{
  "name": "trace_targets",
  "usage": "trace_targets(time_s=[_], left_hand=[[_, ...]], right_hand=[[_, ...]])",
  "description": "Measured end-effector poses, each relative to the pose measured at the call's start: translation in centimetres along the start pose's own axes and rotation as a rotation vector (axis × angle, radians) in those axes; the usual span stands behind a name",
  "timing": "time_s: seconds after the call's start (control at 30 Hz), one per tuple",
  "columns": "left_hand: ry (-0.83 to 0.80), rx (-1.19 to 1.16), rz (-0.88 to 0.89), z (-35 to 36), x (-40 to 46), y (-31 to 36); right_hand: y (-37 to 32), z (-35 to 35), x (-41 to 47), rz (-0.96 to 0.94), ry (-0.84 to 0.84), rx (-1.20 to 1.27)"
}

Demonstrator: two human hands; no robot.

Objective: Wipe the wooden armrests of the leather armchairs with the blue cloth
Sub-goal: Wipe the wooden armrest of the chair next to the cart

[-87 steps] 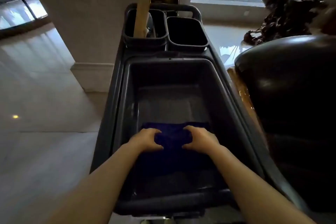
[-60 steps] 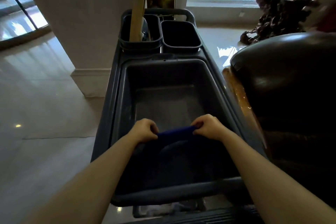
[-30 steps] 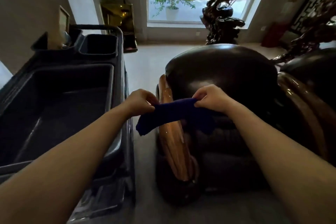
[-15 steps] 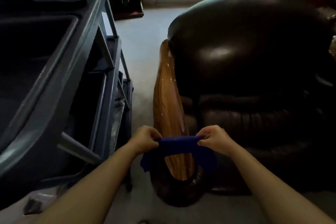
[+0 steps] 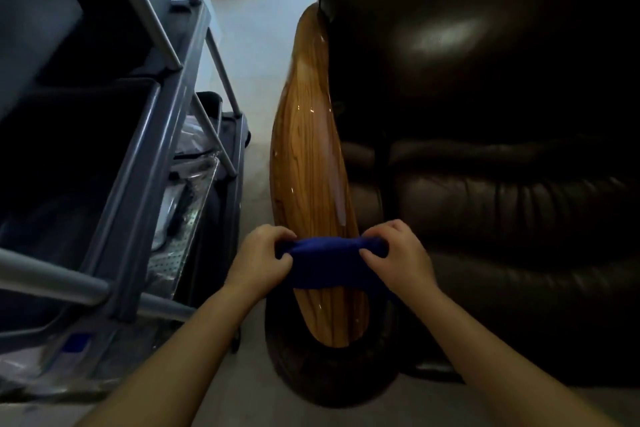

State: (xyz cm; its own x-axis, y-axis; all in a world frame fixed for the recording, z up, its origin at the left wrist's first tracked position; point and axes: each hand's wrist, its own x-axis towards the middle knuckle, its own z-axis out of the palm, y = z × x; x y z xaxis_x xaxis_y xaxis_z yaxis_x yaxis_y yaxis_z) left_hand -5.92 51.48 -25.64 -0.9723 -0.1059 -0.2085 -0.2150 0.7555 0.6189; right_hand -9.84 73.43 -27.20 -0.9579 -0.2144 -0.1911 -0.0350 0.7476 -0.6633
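While a person is looking down from a head-worn camera, both bare forearms are reaching forward over a glossy wooden armrest [image 5: 311, 184] belonging to a dark leather armchair [image 5: 485, 114]. The left hand [image 5: 259, 260] is pinching one end of a blue cloth [image 5: 325, 263], fingers closed on the fabric. The right hand [image 5: 398, 260] is gripping the other end in the same way, so the cloth is stretching between the two hands as a bunched band.

That band is lying crosswise over the near part of the armrest, with the left hand on the outer side of the wood and the right hand on the seat side. Whether the cloth is pressing on the wood or hanging just above it is hard to tell.

To the left, a grey cleaning cart [image 5: 145, 135] is standing near the chair on a pale floor [image 5: 256, 55].

Judging by this, the wiping of this first armrest is only starting. The next move probably calls for pressing the cloth down and drawing it along the length of the wood, away from the body.
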Motion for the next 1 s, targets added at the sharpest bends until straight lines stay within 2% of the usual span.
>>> trace_targets(time_s=[0.07,0.13,0.27,0.4,1.0], left_hand=[[0.252,0.106,0.034,2.1,-0.4,-0.3],[0.406,0.207,0.048,4.2,-0.6,0.2],[0.405,0.279,0.026,8.3,1.0,0.1],[0.468,0.24,-0.013,9.5,3.2,-0.2],[0.375,0.291,0.021,2.5,14.2,2.3]], right_hand=[[0.6,2.1,-0.1,-0.007,0.133,-0.02],[0.6,4.1,-0.1,-0.043,0.213,-0.08],[-0.4,7.4,1.1,-0.049,0.358,-0.035],[-1.1,8.9,3.1,-0.025,0.447,-0.071],[-5.2,4.9,14.9,-0.102,0.317,-0.072]])
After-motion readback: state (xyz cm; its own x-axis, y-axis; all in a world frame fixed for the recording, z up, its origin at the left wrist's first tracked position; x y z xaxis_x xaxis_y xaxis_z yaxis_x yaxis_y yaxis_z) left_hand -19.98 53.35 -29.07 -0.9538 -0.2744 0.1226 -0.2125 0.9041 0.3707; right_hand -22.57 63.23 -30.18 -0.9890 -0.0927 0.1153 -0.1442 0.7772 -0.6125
